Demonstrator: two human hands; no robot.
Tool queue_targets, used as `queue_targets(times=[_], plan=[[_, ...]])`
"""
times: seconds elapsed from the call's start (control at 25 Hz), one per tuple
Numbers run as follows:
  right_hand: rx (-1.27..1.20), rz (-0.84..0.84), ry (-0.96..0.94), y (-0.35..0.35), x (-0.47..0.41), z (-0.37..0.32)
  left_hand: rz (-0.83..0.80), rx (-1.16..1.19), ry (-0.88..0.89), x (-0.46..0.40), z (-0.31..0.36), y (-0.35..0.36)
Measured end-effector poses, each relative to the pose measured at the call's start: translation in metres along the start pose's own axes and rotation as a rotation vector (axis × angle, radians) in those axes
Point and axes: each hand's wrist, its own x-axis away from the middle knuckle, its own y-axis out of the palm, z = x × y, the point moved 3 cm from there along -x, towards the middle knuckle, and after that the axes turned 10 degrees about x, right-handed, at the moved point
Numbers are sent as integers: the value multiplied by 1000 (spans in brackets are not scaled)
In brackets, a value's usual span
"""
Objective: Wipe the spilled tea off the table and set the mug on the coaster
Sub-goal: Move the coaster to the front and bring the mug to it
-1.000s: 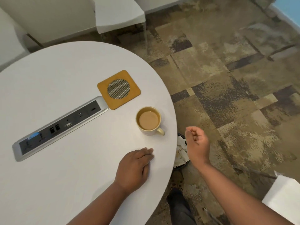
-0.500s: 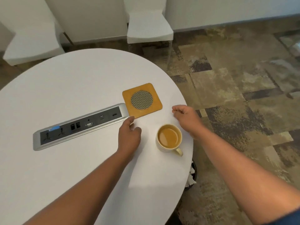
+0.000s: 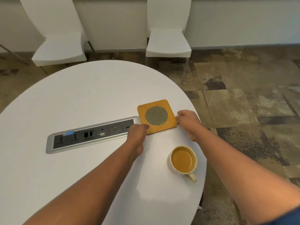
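Note:
A square wooden coaster (image 3: 168, 105) with a round metal mesh centre lies flat on the white round table (image 3: 81, 98), near its right edge. My left hand (image 3: 137, 135) reaches over the table, and its fingertips hold the coaster's near-left corner. My right hand (image 3: 189, 123) has its fingers curled against the coaster's right edge. A cream mug (image 3: 183, 160) full of milky tea stands upright closer to me, its handle pointing toward me and to the right. Neither hand touches the mug.
A silver power and data socket panel (image 3: 90, 135) is set into the table, left of the coaster. Two white chairs (image 3: 60, 39) (image 3: 168, 38) stand beyond the table by the wall. The table's right edge runs close to the mug, above patterned carpet (image 3: 243, 103).
My right hand came from off the table, past the mug, to the coaster's right edge. My left hand slid forward to the coaster's near corner. The mug stayed put.

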Motion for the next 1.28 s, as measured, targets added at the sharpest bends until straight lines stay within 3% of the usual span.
queue_targets(times=[0.2, 0.52, 0.88, 1.28], plan=[[7, 99, -6, -8, 14, -14, 58, -31, 177, 14, 3, -22], [52, -85, -189, 54, 103, -62, 118, 78, 351, 69, 19, -132], [275, 2, -190, 157, 209, 0, 228, -80, 254, 127, -66, -259], [469, -64, -170, 196, 252, 65, 376, -318, 213, 143, -141, -283]])
